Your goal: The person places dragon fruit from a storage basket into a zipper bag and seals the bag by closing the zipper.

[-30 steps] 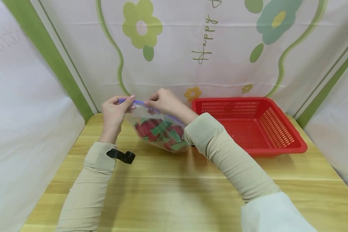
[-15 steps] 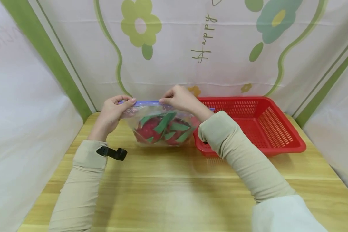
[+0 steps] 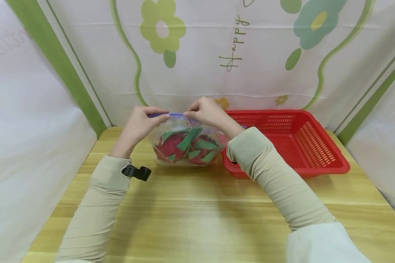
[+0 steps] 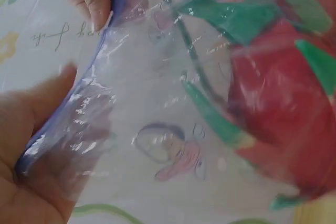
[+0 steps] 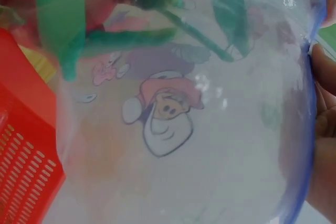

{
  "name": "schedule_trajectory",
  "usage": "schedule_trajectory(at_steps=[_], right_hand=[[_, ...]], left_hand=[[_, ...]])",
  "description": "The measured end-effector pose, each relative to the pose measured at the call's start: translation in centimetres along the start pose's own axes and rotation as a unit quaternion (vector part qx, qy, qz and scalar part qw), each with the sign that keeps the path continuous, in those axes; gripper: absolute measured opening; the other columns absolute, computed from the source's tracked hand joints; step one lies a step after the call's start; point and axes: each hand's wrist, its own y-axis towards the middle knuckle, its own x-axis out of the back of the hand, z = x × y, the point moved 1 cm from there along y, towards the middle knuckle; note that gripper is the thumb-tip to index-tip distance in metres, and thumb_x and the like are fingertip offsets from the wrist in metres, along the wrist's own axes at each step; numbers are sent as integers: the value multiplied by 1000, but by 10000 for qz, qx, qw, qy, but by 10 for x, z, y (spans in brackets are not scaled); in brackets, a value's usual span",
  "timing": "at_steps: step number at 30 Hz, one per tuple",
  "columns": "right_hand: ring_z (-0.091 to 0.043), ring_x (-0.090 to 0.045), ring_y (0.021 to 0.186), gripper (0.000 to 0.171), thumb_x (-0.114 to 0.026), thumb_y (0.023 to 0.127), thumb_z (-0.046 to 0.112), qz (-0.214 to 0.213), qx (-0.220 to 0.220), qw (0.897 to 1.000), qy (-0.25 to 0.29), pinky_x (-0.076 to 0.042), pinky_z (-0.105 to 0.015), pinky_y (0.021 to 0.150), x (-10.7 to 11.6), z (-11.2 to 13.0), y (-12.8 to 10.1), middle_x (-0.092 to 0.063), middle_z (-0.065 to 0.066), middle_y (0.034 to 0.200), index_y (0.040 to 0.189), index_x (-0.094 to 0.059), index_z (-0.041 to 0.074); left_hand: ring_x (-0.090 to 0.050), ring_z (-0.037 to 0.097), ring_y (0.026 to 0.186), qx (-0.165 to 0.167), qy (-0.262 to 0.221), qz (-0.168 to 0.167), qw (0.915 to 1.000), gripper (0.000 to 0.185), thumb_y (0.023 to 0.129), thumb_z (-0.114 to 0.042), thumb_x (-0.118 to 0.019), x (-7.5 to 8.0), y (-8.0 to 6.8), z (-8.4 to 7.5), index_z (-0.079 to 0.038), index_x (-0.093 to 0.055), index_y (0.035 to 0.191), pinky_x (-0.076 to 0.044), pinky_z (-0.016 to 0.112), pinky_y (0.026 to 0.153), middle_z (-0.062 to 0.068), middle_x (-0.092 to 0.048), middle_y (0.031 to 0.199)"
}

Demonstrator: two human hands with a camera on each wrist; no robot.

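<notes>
A clear zip bag (image 3: 176,123) with a blue-purple zip strip stands near the back of the table in the head view, lower edge at the wood. Inside lie red dragon fruits (image 3: 171,145) with green scales, seen through the film. My left hand (image 3: 137,126) pinches the strip between thumb and fingers, left of its middle. Close by on the right, my right hand (image 3: 208,112) pinches the same strip. Cartoon figures are printed on the film (image 5: 168,108) in the right wrist view. In the left wrist view the left thumb lies along the strip (image 4: 86,74).
A red perforated plastic basket (image 3: 340,167) stands at the right, its left end behind the bag and right forearm. The wooden tabletop (image 3: 191,223) stretches forward. A white flowered curtain (image 3: 197,73) hangs right behind, with white cloth on both sides.
First my right hand moved right along the strip and the bag turned flat to view. Since then my left hand has come rightward along the strip, closer to the right hand.
</notes>
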Motion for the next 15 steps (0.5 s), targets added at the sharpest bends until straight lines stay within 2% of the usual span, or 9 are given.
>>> schedule_trajectory(at_steps=[2,5,8,11,15], right_hand=[[-14,-59,83,26,-61,92,26,-15,-21,10000,9,-46,-24,69,-1,-1,0,-74,-9,101,103,-75,7],[-12,-58,81,25,-62,92,26,-28,-35,10000,37,-45,-23,68,-2,0,1,-75,-9,99,102,-76,7],[-13,-56,78,25,-61,93,27,-10,-79,10000,46,-44,-24,66,-2,0,0,-75,-8,96,99,-77,9],[-14,-61,86,26,-60,93,30,61,-202,9998,58,-47,-27,71,0,0,0,-75,-6,102,101,-76,11],[-18,-65,102,28,-61,92,32,183,-276,9994,28,-52,-34,84,5,0,-1,-73,-6,109,106,-75,12]], left_hand=[[-68,9,82,-89,-129,-380,9992,33,89,-28,-66,-5,1,0,-4,-71,111,-54,22,75,19,-72,107],[-62,-6,64,-312,-216,-956,9947,27,89,-21,-66,-12,2,1,2,-73,102,-52,13,62,22,-73,95],[-58,-12,57,-512,-187,-1293,9901,25,90,-17,-66,-16,3,2,4,-73,98,-50,9,56,23,-73,91],[-57,-13,57,-563,-211,-1398,9884,26,90,-18,-65,-16,4,3,5,-73,98,-51,8,56,24,-73,91],[-60,-11,58,-407,-503,-1258,9899,29,90,-20,-65,-14,5,5,6,-72,102,-53,10,59,25,-72,94]])
